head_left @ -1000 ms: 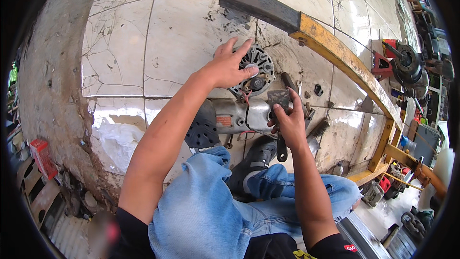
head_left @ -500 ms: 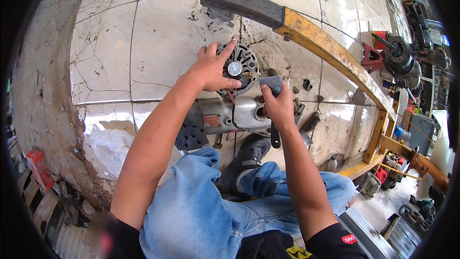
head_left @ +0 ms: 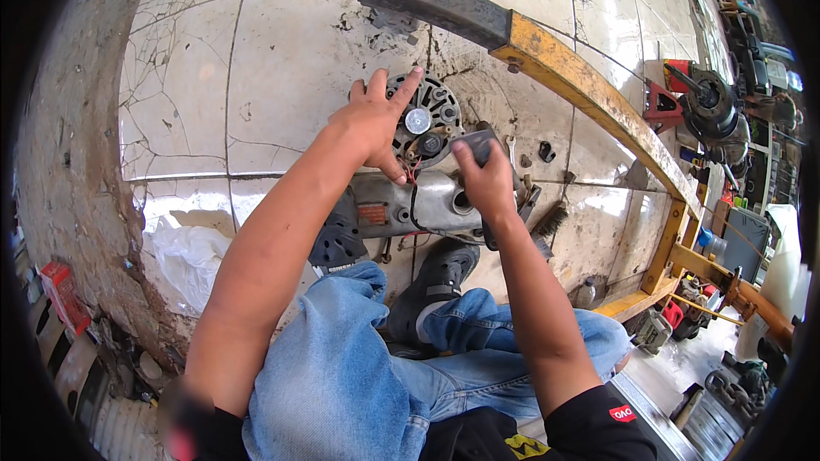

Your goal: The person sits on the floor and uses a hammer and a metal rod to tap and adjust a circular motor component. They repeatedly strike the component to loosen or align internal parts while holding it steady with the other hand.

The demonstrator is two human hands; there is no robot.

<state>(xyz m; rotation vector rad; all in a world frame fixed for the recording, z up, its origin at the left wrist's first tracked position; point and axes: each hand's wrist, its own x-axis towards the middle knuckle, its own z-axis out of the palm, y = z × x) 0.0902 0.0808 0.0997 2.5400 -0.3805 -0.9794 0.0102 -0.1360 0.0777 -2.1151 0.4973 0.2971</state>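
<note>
A round, slotted metal housing like an alternator (head_left: 440,107) lies on the floor tiles, with a shiny round cap at its centre. Over its left side my left hand (head_left: 367,124) is spread, index finger stretched along the rim and thumb beside thin red wires (head_left: 412,175). Whether the palm presses on it is hidden. My right hand (head_left: 489,183) grips a putty knife (head_left: 477,145) by its grey blade, just right of the housing; the dark handle points down toward me. Nearer me lies a grey metal casing (head_left: 431,198) with a round opening and a dark cable across it.
A yellow steel beam with a dark end (head_left: 598,90) arches across the far right. A wrench (head_left: 511,149), a brush (head_left: 551,218) and small dark parts lie right of the casing. A white plastic bag (head_left: 190,260) is at the left. My shoes flank the casing's near side.
My left thumb has slid off the housing, down toward the red wires. The putty knife has tilted and shifted slightly left in my right hand, its blade now blurred.
</note>
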